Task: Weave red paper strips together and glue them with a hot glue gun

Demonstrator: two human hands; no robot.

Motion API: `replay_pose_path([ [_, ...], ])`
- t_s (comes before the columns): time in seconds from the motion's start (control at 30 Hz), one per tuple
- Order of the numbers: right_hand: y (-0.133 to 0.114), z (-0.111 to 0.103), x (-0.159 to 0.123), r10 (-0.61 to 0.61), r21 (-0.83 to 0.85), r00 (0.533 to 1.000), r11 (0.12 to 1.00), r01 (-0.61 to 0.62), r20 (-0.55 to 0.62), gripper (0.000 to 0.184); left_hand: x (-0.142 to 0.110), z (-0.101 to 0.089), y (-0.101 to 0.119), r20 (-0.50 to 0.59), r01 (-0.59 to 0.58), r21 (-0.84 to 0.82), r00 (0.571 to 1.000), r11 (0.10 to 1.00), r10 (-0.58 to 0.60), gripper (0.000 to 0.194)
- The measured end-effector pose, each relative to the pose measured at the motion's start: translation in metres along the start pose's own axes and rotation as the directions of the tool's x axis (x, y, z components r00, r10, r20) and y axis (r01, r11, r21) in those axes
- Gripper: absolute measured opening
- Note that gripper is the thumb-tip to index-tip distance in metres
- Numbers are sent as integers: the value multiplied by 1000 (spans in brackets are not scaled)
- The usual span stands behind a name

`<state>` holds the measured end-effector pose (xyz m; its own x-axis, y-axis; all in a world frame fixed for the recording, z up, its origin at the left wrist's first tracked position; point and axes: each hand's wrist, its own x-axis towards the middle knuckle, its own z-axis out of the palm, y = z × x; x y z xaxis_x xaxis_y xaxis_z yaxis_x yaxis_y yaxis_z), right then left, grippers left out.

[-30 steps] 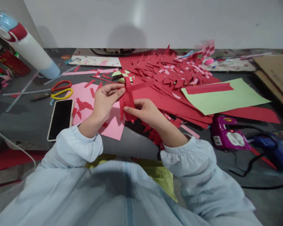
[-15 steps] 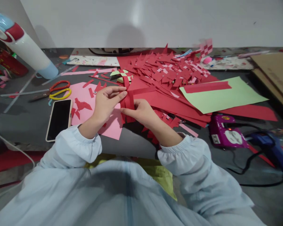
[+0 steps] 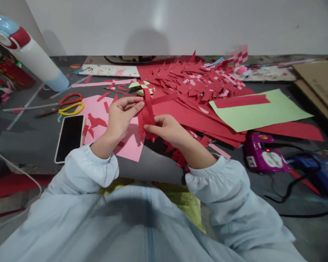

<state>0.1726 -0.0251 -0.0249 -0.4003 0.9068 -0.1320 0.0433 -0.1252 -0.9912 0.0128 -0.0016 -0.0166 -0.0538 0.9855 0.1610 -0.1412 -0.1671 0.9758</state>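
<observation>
Red paper strips [image 3: 147, 113], some crossing each other, stand between my two hands over the table's front part. My left hand [image 3: 122, 115] pinches their upper left side between thumb and fingers. Lower on the right, my right hand [image 3: 168, 130] grips the same strips, its thumb in front and its other fingers partly hidden behind. One strip sticks out to the right above my right hand. Beneath my left hand lies a pink paper sheet [image 3: 131, 145] with red scraps on it. Red paper sheets [image 3: 180, 112] spread out behind my right hand.
Left of my hands are scissors [image 3: 71, 103], a phone [image 3: 70, 139] and a white bottle [image 3: 40, 60]. A heap of folded red pieces [image 3: 177, 76] lies at the back. Rightward are a green sheet [image 3: 240, 118], a purple box [image 3: 264, 154], a blue corded tool [image 3: 313, 167] and cardboard [image 3: 319, 80].
The red strips have turned and spread slightly between my hands, with one now angled out to the right. My right hand has shifted a little to the right. Both hands keep their hold.
</observation>
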Motion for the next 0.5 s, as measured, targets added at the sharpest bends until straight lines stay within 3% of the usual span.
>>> replay_pose_path([
  [0.1, 0, 1, 0, 1, -17, 1000, 1000, -1, -19, 12, 1, 0, -1, 9, 25, -10, 1000, 1000, -25, 40],
  [0.23, -1, 3, 0, 6, 11, 998, 1000, -5, -63, 17, 1, 0, -3, 22, 30, -26, 999, 999, -29, 37],
  [0.5, -1, 2, -1, -11, -97, 1000, 995, 10, -12, 20, 0, -1, -4, 4, 0, 25, 1000, 1000, 0, 38],
])
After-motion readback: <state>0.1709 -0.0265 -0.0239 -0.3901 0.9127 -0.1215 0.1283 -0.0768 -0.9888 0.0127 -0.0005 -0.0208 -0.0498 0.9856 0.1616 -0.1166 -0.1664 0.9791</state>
